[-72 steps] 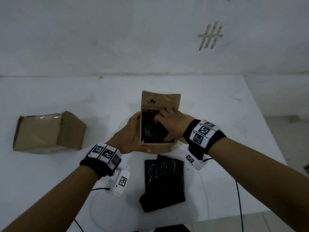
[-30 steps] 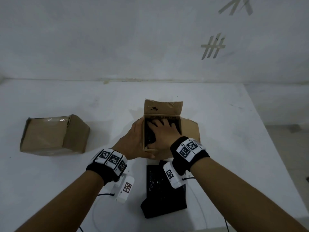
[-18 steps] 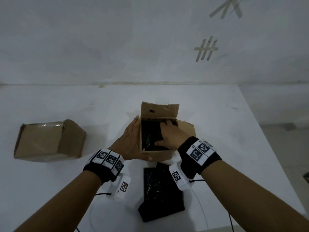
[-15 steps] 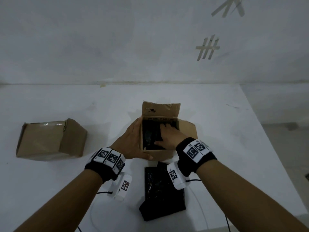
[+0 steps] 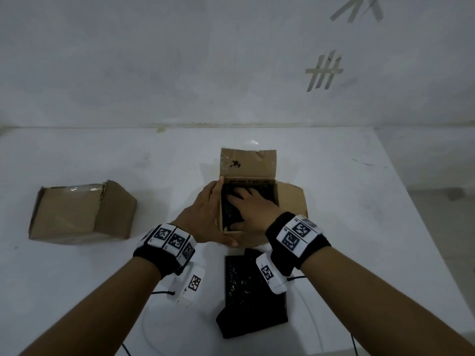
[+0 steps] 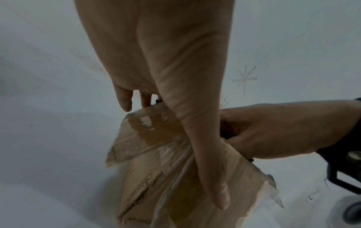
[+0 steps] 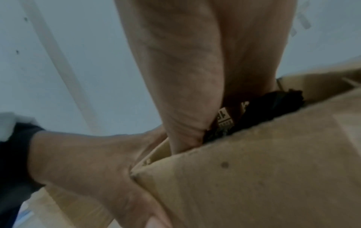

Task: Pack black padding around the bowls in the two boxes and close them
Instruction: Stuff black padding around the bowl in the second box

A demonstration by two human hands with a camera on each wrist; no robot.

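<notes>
An open cardboard box (image 5: 291, 201) stands mid-table with its back flap up and its right flap folded outward. Black padding (image 5: 267, 192) fills its inside; no bowl shows. My right hand (image 5: 243, 209) lies flat inside the box, fingers spread, and presses on the padding. My left hand (image 5: 207, 217) braces the box's left wall with straight fingers, its thumb along the front edge. In the left wrist view, that thumb (image 6: 213, 177) lies straight on the taped cardboard. The right wrist view shows padding (image 7: 273, 104) bulging above the front wall (image 7: 254, 177). A second box (image 5: 79, 211) sits closed at the left.
Spare black padding sheets (image 5: 246, 299) lie stacked on the white table (image 5: 359, 227) just in front of the open box, between my forearms. Thin cables run near the table's front edge. A wall bounds the back; the table's right edge drops to the floor.
Since 2.4 s ago the box's right flap has folded outward. My right hand has stayed inside the box, shifting its fingers over the padding. Left hand and box have kept their place.
</notes>
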